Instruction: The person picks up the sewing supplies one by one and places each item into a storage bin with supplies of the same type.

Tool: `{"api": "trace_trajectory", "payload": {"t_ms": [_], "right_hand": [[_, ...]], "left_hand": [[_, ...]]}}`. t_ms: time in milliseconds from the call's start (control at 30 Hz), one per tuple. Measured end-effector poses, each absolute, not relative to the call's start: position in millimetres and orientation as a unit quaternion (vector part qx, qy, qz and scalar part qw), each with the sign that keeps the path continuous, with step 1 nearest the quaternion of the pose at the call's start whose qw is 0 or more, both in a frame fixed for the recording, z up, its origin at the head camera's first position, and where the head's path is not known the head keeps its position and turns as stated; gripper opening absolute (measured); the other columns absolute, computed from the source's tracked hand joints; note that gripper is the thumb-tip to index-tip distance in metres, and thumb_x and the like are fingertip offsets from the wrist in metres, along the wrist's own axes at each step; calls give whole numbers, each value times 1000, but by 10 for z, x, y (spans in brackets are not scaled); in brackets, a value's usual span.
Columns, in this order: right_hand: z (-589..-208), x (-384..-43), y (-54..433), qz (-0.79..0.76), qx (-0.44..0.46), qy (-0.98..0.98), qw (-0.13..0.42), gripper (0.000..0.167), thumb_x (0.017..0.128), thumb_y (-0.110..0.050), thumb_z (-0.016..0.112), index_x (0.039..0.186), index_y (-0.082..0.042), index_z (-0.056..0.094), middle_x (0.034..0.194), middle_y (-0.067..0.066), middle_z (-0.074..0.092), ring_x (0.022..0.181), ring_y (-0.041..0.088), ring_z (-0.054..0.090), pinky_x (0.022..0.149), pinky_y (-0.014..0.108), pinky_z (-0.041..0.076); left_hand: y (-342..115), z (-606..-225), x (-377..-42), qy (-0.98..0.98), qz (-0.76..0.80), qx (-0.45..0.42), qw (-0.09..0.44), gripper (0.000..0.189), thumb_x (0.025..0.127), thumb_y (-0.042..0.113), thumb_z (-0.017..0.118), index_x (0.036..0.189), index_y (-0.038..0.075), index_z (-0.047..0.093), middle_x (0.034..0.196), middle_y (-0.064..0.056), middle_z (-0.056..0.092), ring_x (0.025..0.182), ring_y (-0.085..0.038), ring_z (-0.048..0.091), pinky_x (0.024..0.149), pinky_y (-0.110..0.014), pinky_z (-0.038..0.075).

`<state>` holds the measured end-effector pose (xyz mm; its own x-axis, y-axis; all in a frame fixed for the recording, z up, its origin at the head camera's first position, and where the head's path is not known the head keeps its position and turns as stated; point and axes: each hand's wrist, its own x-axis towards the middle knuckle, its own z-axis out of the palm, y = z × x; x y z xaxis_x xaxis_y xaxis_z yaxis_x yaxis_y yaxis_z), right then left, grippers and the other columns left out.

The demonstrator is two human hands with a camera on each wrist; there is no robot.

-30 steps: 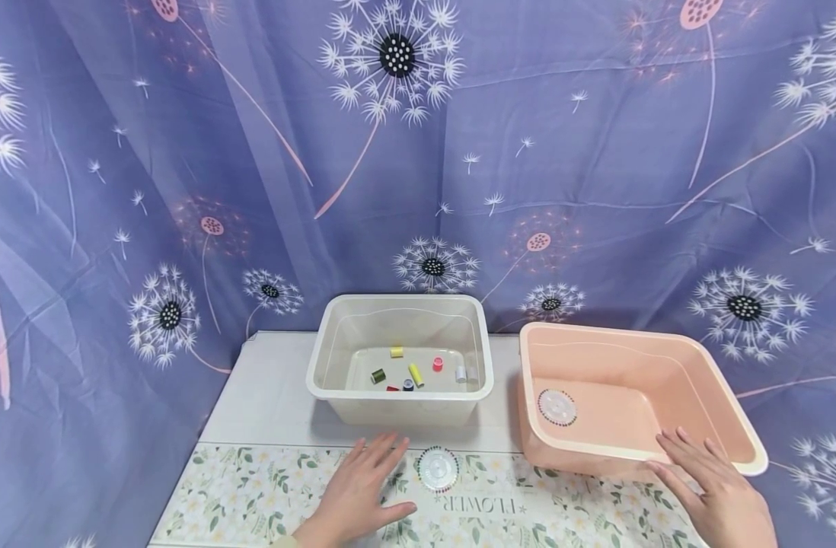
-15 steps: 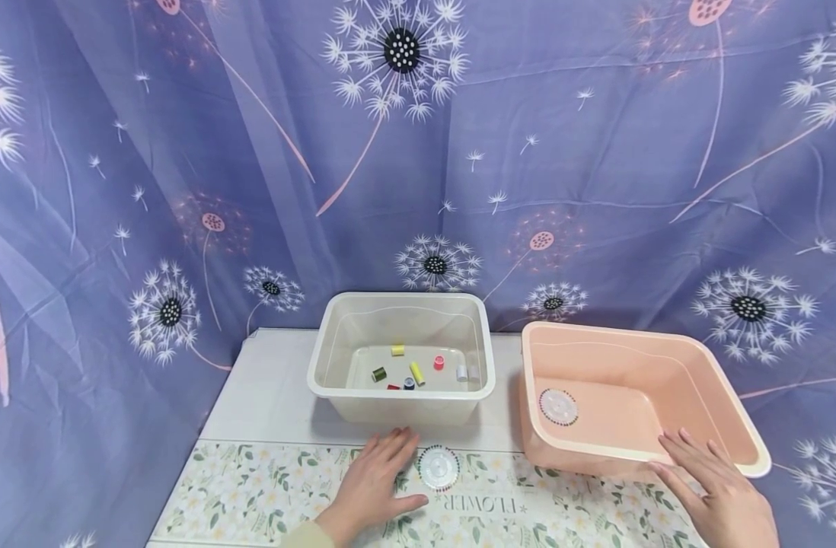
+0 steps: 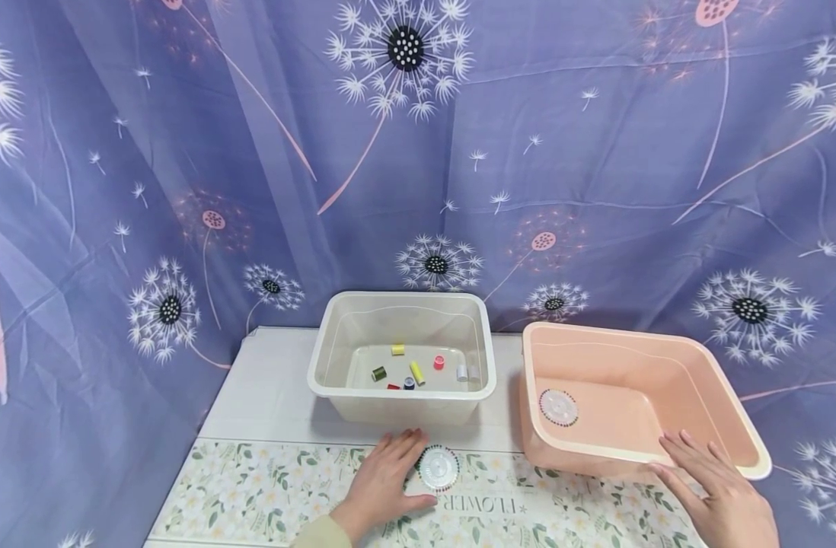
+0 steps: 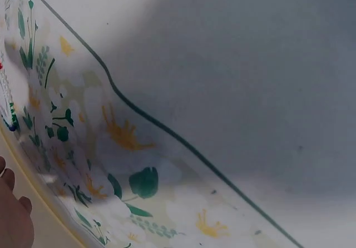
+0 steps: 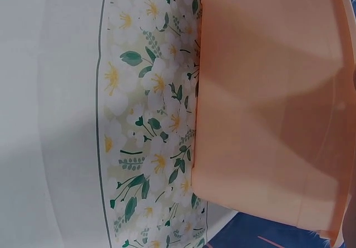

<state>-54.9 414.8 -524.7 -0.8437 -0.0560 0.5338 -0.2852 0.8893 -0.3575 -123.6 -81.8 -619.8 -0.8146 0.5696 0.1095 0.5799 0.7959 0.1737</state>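
My left hand (image 3: 385,483) lies low over the flowered strip, fingers extended, right beside a clear round pin wheel (image 3: 438,468) ringed with coloured pin heads. Its fingertips point toward the grey-white basin (image 3: 404,411), while the thumb spreads along the near side of the pin wheel. In the left wrist view, a bit of the hand (image 4: 14,217) and the pin wheel's edge show at far left. My right hand (image 3: 722,495) rests over the front rim of the pink basin (image 3: 596,449), fingers fairly straight across it. Inside that basin lies another pin wheel (image 3: 558,408).
Several small thread spools, including a yellow one (image 3: 417,374) and a pink one (image 3: 438,363), lie in the grey-white basin. A white table (image 3: 260,396) with a flowered strip carries both basins. A purple dandelion-print curtain (image 3: 363,251) hangs behind and at the sides.
My left hand has slid right, up to the pin wheel on the table. The right hand stays at the pink basin's rim. The head view has shifted slightly.
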Motion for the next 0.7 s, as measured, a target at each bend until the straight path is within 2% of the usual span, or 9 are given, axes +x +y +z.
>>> {"api": "trace_trajectory", "payload": {"t_ms": [367,533,700], "right_hand": [[-5254,-557,4145,222,95,-930,276,59,82,-20,92,139,-20,75,145,-45,45,140,-24,33,126,8,18],[-5258,-565,4139,226,106,-926,284,60,81,-19,93,138,-20,75,145,-42,48,141,-22,36,127,10,20],[-5258,-560,4137,224,96,-928,282,60,81,-20,93,138,-21,75,144,-44,47,140,-24,34,126,8,19]], "left_hand": [[-735,-6250,-1276,-946,-91,-310,15,105,88,81,66,163,10,46,165,-9,49,151,-26,48,128,-48,39],[-702,-6269,-1292,-946,-90,-311,-1,106,88,83,65,164,11,45,167,-8,47,153,-26,45,129,-48,38],[-674,-6297,-1303,-948,-91,-305,-26,107,89,84,63,166,13,41,170,-5,42,156,-23,41,131,-46,33]]}}
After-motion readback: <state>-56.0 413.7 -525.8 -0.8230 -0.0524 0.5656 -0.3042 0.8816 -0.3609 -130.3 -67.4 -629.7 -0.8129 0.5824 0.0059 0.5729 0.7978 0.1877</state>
